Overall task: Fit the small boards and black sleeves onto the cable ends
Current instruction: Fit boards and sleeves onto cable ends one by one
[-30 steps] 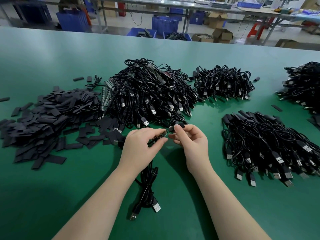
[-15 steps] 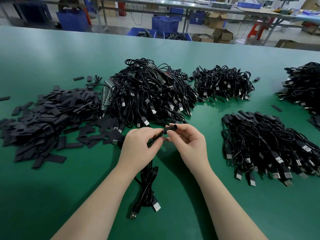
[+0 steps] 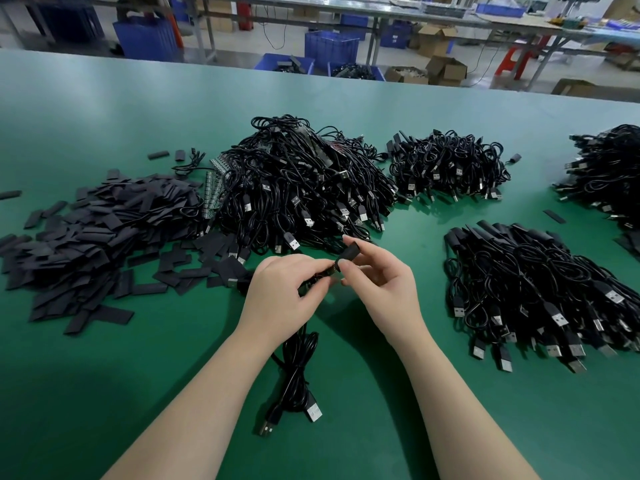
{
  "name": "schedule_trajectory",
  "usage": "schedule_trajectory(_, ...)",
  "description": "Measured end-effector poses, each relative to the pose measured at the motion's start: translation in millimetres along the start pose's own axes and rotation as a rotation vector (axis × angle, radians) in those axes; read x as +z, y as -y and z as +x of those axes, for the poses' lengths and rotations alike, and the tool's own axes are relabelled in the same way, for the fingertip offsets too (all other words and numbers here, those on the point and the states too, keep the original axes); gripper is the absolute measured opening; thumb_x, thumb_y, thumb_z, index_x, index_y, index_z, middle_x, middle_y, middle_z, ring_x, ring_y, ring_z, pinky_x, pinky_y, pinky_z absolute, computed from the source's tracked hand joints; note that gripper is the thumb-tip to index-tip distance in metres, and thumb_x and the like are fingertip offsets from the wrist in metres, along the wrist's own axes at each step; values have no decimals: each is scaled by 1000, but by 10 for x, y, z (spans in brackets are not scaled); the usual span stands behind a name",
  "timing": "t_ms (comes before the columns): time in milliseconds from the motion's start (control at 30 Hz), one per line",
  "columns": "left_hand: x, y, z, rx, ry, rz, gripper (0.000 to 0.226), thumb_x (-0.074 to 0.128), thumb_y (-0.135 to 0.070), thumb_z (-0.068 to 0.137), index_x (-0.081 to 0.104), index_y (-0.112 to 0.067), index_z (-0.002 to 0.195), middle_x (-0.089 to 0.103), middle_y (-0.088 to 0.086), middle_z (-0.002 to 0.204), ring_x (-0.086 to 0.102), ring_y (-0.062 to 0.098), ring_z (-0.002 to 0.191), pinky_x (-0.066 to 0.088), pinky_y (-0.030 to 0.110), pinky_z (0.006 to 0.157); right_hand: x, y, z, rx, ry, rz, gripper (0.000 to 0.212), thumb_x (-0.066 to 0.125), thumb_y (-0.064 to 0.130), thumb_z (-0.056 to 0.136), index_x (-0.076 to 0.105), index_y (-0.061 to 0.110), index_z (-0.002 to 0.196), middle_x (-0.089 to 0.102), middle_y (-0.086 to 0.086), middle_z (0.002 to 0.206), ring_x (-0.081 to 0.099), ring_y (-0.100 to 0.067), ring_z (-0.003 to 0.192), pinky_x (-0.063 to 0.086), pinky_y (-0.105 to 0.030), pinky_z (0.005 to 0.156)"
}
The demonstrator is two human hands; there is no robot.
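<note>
My left hand (image 3: 277, 292) pinches the end of a black cable (image 3: 298, 372) whose coiled length and USB plugs (image 3: 311, 412) trail on the green table toward me. My right hand (image 3: 384, 282) pinches a black sleeve (image 3: 348, 255) between thumb and forefinger, right at the cable end. A small board at that end is mostly hidden by my fingers. Both hands meet above the table's middle.
A heap of loose black sleeves (image 3: 90, 233) lies at the left. A large cable pile (image 3: 301, 188) sits behind my hands, strips of small boards (image 3: 213, 188) at its left edge. More cable piles lie at the back (image 3: 450, 168), right (image 3: 533, 289) and far right (image 3: 606, 168).
The right hand has slid the black sleeve over the cable end, covering the small green board that showed a second ago. Both hands stay in the same spot.
</note>
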State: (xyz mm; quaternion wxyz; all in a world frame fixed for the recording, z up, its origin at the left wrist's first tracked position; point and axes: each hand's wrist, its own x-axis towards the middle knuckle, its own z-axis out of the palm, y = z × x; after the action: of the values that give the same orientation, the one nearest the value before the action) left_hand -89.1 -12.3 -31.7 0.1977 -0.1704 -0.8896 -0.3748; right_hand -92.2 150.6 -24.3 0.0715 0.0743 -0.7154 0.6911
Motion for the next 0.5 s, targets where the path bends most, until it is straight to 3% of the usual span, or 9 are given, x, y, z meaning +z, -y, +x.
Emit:
schedule_trajectory(100, -4, -17, -7, 33, -9, 18, 21, 65, -22, 87, 74, -21, 106, 71, -14, 92, 65, 7, 90, 46, 41, 85, -32, 20, 14, 25, 11, 7, 24, 76, 8, 86, 75, 26, 100, 70, -10, 90, 60, -22, 74, 54, -56, 77)
schedule_trajectory(200, -2, -17, -5, 41, -13, 18, 22, 64, -26, 88, 74, -22, 107, 71, -15, 93, 65, 6, 91, 46, 40, 85, -65, 48, 11, 12, 30, -1, 27, 77, 7, 84, 77, 34, 88, 71, -11, 88, 65, -17, 74, 57, -41, 76)
schedule_trajectory(300, -2, -24, -8, 37, -25, 17, 25, 63, -30, 87, 74, -22, 108, 71, -15, 96, 65, 6, 93, 46, 39, 88, -75, 52, 10, 21, 57, 25, 28, 77, 4, 83, 78, 32, 82, 76, 1, 90, 70, -12, 79, 57, -25, 76)
schedule_trajectory(500, -4, -17, -28, -39, -55, -29, 43, 70, -35, 87, 64, -24, 128, 71, -14, 94, 62, 6, 92, 40, 31, 98, -41, 33, 0, 69, 108, 49, 25, 76, 5, 84, 77, 29, 83, 76, 1, 89, 70, -12, 81, 55, -21, 77)
